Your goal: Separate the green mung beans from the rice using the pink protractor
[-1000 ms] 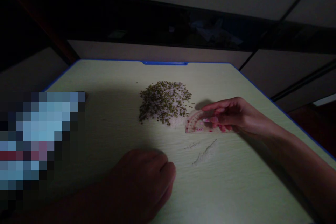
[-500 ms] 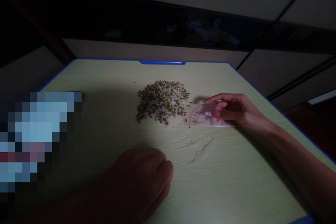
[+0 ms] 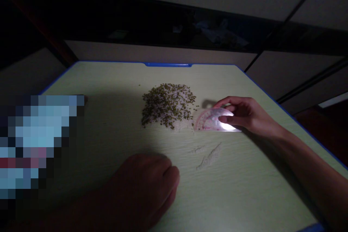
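Pale blue-edged table (image 3: 108, 76), pile of green grains and white granules (image 3: 170, 105), apparently powdery streaks (image 3: 209, 156)

Bare left hand (image 3: 152, 185), bare right hand (image 3: 227, 110) — slender fingers (image 3: 230, 99), slim wrists (image 3: 268, 125), bare forearms (image 3: 306, 157)

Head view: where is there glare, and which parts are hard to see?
In the head view, white glare washes out part of the clear, semicircular plastic protractor in the bare right hand; the bare left hand is in deep shadow; coarse pixel blocks hide part of the left side.

Left hand (image 3: 153, 185) loosely fisted, low.
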`<state>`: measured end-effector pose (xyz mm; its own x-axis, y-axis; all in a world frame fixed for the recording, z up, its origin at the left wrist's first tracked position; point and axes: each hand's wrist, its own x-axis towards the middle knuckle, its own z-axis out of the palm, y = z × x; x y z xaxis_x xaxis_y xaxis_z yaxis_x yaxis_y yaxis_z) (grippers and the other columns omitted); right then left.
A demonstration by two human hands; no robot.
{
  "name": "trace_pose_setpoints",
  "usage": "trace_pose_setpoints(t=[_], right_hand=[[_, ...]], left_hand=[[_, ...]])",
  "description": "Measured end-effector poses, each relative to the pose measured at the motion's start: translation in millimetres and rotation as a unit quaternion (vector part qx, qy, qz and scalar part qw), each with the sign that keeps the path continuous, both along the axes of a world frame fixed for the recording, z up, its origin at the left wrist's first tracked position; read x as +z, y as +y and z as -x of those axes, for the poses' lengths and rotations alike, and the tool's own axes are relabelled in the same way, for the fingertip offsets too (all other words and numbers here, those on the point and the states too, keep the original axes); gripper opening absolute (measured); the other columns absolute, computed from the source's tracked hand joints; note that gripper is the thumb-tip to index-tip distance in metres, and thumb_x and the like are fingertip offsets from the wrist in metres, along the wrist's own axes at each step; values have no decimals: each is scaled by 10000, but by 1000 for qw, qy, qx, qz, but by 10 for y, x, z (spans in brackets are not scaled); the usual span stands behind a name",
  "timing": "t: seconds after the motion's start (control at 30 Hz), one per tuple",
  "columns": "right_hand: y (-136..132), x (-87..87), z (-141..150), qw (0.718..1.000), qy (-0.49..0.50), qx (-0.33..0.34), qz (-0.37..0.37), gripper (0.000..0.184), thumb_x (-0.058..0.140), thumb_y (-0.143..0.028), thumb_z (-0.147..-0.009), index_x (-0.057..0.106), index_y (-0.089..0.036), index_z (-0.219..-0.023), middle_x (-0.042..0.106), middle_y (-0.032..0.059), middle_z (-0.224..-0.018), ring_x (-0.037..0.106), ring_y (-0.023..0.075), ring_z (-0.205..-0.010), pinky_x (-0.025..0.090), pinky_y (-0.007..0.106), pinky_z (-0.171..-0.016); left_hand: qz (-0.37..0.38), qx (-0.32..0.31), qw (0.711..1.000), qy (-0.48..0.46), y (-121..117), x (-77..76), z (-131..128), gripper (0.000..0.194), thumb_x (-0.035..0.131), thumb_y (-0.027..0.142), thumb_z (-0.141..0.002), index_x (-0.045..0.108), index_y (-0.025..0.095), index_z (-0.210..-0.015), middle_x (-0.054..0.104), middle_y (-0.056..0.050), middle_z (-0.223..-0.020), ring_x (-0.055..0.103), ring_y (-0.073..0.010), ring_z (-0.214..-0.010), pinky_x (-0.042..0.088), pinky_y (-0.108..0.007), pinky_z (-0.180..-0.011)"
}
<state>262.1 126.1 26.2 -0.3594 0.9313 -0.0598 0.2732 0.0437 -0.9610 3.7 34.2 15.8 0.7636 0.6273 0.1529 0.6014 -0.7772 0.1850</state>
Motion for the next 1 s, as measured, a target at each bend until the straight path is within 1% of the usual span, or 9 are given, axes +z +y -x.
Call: trace_pose_setpoints(t=[0.17,0.3,0.43,0.6,0.73,0.8,1.0], right_hand=[[19,8,-32,1000,1,-10,6,228,685,-106,-630,578,-170,-820,611,-39,-516,525,71,-425,342,204,-378],[32,9,-84,1000,-13,-19,-4,233,707,-112,-616,560,-173,-786,622,-28,-532,558,86,-465,373,208,-409],[56,-3,-100,998,-34,-43,-6,260,745,-166,-591,545,-181,-756,636,-5,-550,581,119,-497,407,242,-444],[54,-30,-72,997,-10,-69,-26,294,758,-199,-594,526,-179,-774,625,-7,-538,585,129,-504,422,257,-465],[25,-38,-56,999,-1,-41,-21,281,755,-230,-609,523,-183,-762,650,4,-566,593,121,-511,447,259,-494],[17,-40,-50,999,-5,-30,-17,271,745,-260,-626,525,-185,-764,659,12,-576,592,119,-502,443,257,-479],[18,-60,-21,999,-9,-30,-24,282,745,-284,-624,524,-178,-763,658,18,-571,591,120,-496,438,257,-467]], left_hand=[[4,-1,1000,3,2,-17,2,178,412,71,-763,463,193,-644,517,32,-580,413,-116,-485,275,-277,-474],[-4,0,1000,5,-1,-31,12,178,405,76,-773,478,191,-659,531,24,-596,433,-123,-504,280,-282,-482],[-8,-2,1000,2,0,-23,6,185,399,66,-754,479,189,-640,530,24,-576,426,-119,-483,279,-279,-470],[-2,0,1000,1,10,-32,-7,184,400,71,-760,480,189,-644,532,22,-582,426,-121,-480,282,-279,-464],[1,2,1000,8,-2,-51,-4,188,398,70,-760,486,189,-645,541,20,-589,440,-122,-493,294,-281,-477],[1,3,1000,11,-6,-54,-5,191,396,65,-756,488,189,-644,542,21,-586,442,-121,-494,297,-279,-480],[3,1,1000,2,10,-30,-9,193,396,61,-757,488,189,-645,540,22,-587,435,-119,-486,294,-278,-473]])
